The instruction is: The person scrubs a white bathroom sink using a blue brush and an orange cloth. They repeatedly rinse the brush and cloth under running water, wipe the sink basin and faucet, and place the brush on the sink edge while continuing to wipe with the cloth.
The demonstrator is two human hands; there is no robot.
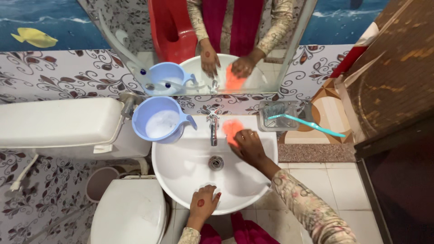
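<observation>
Cloth (230,129), orange and crumpled, lies on the back ledge of the white sink (181,167), just right of the metal tap (212,126). Your right hand (247,147) presses it there with the fingers curled over it, gripping it. Your left hand (204,201) rests on the front rim of the sink, fingers bent over the edge and holding nothing; how wide they are spread cannot be told from this angle.

A blue jug (160,119) with soapy water stands on the left part of the ledge, close to the tap. To the right, a clear soap dish (278,115) is fixed to the wall, and a teal toothbrush (307,124) lies across it, its handle projecting well past the dish. A mirror (203,45) hangs above the sink. A toilet tank (58,122) and a closed toilet lid (131,212) sit to the left.

Hazards, as judged from this position:
- A wide sweep to the right could strike the overhanging toothbrush and knock it to the floor.
- A sweep to the left past the tap could catch the jug and tip its contents.
- The rim under your left hand may be wet; leaning weight on it could let the hand slip.
</observation>
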